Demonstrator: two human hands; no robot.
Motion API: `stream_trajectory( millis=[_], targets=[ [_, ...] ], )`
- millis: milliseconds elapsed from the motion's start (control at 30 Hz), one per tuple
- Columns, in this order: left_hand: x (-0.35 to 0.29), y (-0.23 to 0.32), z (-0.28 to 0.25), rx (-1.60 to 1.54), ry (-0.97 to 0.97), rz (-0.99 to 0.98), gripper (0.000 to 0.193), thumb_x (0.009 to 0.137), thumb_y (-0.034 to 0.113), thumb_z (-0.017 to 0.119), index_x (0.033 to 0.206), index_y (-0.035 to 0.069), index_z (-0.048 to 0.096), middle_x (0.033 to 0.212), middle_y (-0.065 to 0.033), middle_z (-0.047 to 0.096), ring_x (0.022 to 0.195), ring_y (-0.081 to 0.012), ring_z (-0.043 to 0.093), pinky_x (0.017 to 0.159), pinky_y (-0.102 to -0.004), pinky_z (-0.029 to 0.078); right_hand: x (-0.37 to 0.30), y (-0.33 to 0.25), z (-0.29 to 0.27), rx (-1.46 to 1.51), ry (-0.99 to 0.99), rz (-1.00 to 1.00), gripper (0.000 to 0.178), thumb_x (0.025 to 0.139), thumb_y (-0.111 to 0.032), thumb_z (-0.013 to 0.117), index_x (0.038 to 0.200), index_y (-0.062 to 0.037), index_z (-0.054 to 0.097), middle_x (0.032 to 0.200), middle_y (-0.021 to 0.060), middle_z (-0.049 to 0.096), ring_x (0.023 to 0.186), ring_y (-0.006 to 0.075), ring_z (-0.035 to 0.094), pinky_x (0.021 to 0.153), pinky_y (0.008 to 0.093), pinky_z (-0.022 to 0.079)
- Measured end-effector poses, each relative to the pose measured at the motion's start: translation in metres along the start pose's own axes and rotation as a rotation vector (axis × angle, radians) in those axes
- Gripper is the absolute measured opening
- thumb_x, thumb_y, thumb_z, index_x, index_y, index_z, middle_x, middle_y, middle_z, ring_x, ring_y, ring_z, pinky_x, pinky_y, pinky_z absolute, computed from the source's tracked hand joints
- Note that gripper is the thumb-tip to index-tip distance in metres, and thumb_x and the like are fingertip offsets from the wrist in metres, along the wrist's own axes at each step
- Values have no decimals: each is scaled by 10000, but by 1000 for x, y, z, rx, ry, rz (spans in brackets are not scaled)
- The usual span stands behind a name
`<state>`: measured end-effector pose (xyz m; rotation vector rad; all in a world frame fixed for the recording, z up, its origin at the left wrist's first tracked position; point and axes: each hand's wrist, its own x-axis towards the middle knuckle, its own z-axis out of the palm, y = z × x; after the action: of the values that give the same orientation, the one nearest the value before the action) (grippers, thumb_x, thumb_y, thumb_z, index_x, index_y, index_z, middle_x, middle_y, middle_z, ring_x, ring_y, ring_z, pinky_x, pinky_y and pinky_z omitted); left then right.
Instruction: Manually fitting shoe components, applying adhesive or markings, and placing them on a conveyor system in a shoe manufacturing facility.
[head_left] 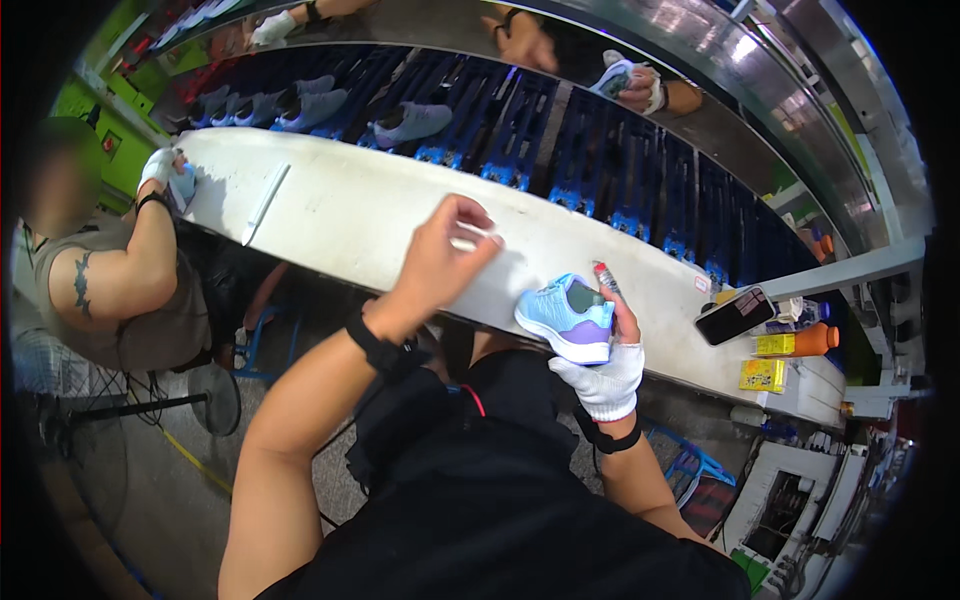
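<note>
Sneaker right of centre, cradled near its heel.
Our right hand, in a white knit glove with a bare finger showing, holds the light-blue mesh shoe by its purple back end, probably to steady it with the collar facing up; our bare left hand hovers near the middle of the frame, empty, thumb and curled fingers a narrow gap apart. The textured upper meets a thick, curved white sole. Beyond, the smooth pale worktable sweeps across the frame.

This is a shoe workshop: sneakers line a blue slatted rack behind the long white bench, with a co-worker alongside.
</note>
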<state>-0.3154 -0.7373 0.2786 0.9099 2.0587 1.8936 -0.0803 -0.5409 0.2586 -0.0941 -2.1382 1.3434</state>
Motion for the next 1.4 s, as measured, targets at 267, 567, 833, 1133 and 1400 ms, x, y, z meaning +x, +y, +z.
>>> stream_trajectory(
  millis=[267,567,833,1133,1400],
  targets=[
    [167,-144,-116,870,392,133,765,896,184,887,1514,-83,523,1371,-349,675,1329,-493,641,1162,-518,509,5,-4,-1,109,33,214,1009,924,-255,925,1714,18,360,1602,189,562,1453,287,590,1229,420,469],
    [219,-196,-159,827,157,-383,709,987,403,786,1589,87,585,1526,-237,680,1443,-397,635,1224,-495,471,4,-2,1,65,67,174,953,950,-270,863,1698,39,362,1605,220,545,1452,304,580,1231,436,460],
    [212,-200,-215,594,379,-207,611,988,527,730,1137,-63,787,1039,-282,805,1012,-422,786,917,-495,587,14,-10,22,133,54,114,985,955,-291,879,1712,19,330,1608,215,535,1475,313,561,1246,448,444],
    [39,-155,-137,-205,314,-209,309,1145,348,626,969,113,722,805,68,615,729,-53,558,638,-263,458,40,-24,-8,-101,399,-115,889,927,-292,891,1633,-78,394,1424,144,590,1319,269,596,1179,447,471],
    [-53,-94,-96,278,156,-42,345,1018,285,659,860,-15,726,663,-172,664,622,-269,674,635,-414,517,302,-168,-122,-405,948,-1149,715,1027,-444,783,1560,-78,479,1489,174,578,1316,303,617,1124,461,556]
  ],
)
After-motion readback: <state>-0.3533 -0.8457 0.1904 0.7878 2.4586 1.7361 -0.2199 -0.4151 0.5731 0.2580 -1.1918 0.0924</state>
